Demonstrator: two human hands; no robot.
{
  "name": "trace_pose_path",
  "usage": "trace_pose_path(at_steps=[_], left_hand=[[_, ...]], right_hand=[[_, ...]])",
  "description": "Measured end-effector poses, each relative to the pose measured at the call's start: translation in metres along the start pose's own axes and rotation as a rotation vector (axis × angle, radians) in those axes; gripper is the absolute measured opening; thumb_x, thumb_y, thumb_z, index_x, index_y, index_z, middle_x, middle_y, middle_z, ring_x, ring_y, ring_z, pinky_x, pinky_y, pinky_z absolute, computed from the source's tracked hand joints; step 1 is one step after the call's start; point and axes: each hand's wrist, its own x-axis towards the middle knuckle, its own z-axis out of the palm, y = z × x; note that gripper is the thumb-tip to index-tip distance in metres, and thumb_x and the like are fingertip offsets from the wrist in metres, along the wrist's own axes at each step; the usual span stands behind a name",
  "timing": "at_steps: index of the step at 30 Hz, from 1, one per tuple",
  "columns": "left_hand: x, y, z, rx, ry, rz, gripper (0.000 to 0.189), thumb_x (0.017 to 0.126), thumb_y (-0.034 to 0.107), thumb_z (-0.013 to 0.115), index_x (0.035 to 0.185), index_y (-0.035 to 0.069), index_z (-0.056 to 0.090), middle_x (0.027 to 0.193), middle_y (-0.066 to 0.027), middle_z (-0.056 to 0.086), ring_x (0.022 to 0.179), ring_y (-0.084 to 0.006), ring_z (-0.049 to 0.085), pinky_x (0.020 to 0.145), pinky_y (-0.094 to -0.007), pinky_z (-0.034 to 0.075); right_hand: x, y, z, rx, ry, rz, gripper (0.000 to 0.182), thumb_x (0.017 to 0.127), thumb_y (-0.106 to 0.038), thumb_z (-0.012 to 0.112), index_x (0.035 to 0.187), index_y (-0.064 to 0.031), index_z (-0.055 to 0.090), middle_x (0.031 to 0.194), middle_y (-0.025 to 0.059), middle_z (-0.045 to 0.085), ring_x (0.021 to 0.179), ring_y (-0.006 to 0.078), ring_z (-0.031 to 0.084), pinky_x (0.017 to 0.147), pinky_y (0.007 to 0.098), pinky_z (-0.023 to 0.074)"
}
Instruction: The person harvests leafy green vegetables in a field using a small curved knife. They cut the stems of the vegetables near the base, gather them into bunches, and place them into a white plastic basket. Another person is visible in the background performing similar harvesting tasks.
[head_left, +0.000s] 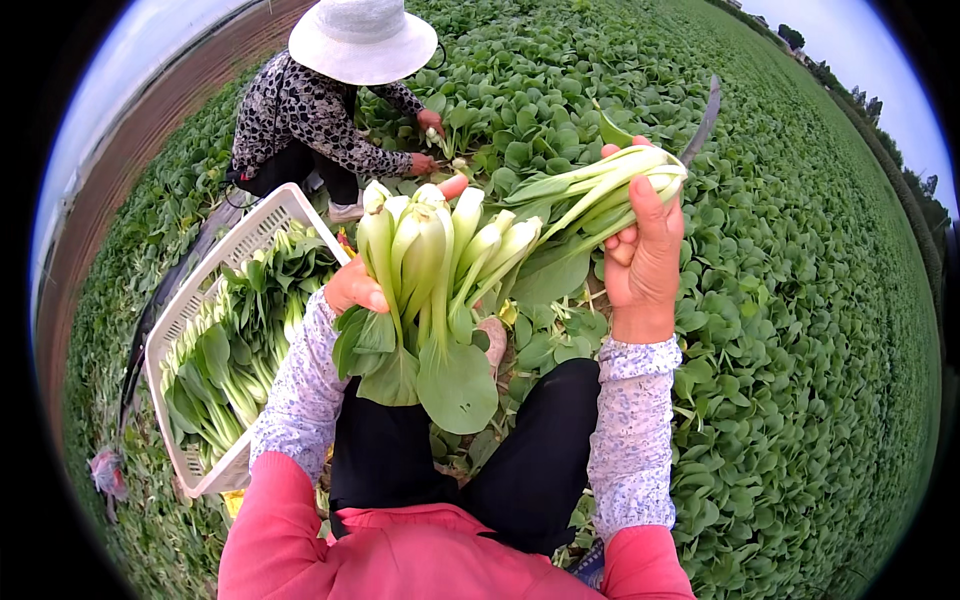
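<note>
My left hand (358, 286) holds a bunch of several bok choy heads (424, 255), their pale stem ends up and green leaves hanging down. My right hand (646, 251) grips more bok choy (626, 184), its stem ends pointing right and its leaves towards the left bunch. From behind the right hand's plants a curved sickle blade (703, 124) sticks out up and to the right; its handle is hidden. The two bunches are close together in front of my knees.
At left a white plastic crate (161, 341) holds rows of bok choy (232, 360). Beyond it a person in a wide hat (364, 45) crouches, both hands at plants near the ground. Dense leafy crop (795, 360) grows ahead and right. A plastic bag (109, 472) lies far left.
</note>
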Motion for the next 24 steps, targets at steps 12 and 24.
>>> trace_pose_path(at_steps=[12,24], left_hand=[[-0.016,0.009,0.007,0.344,0.110,0.159,0.123,0.052,0.032,0.081,0.147,0.007,0.007,0.143,-0.0131,0.033,0.131,-0.0251,0.036,0.110,-0.0384,0.027],[-0.007,-0.069,0.020,0.021,0.204,0.009,0.091,0.068,0.028,0.072,0.142,0.006,0.024,0.133,-0.0136,0.044,0.120,-0.0233,0.048,0.102,-0.0360,0.039]], right_hand=[[-0.039,0.022,0.033,-0.320,-0.135,0.209,0.068,0.075,-0.023,0.077,0.130,-0.0024,0.043,0.094,-0.0010,0.059,0.053,0.0011,0.044,0.043,0.0142,0.0367],[-0.053,0.049,0.000,-0.214,-0.005,0.404,0.053,0.080,-0.029,0.073,0.120,-0.0065,0.047,0.087,-0.0023,0.055,0.048,0.0022,0.041,0.042,0.0162,0.0368]])
